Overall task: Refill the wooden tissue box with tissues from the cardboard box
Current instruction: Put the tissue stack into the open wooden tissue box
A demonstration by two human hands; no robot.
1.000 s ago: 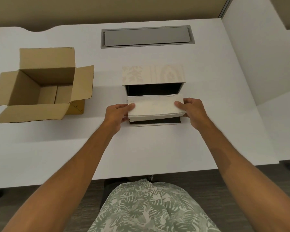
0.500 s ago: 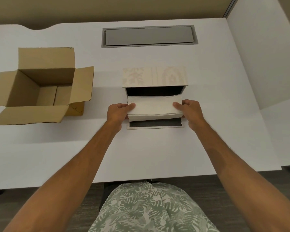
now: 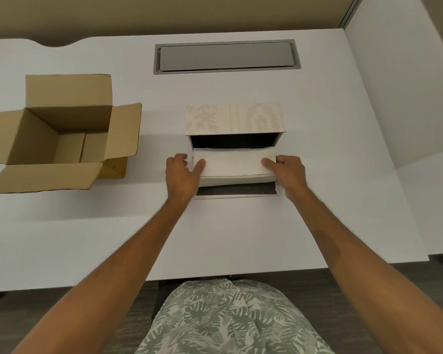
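**Tissue stack held over open wooden box, centre frame**

Both hands clamp the white stack of folded tissues (image 3: pixel 234 166) by its short ends: the left hand (image 3: pixel 181 176) with thumb on top at the left end, the right hand (image 3: pixel 289 172) likewise at the right end, fingers curled beneath. The stack's long axis runs left to right across the frame, parallel to the pale wooden tissue box (image 3: pixel 234 118) with faint leaf pattern, which lies open at centre frame. The stack sits over the box's dark cavity, whose black interior shows above and below it; whether it touches the floor of the box cannot be told. Judged from this, the coming move is straight down, with both hands equally near and the ends close to the box's side walls.

Brown cardboard box (image 3: pixel 59 139), flaps open, stands well apart at the left of the frame, apparently empty. Everything rests on a white desk (image 3: pixel 241 233) with a grey cable hatch (image 3: pixel 226 57) at upper centre.
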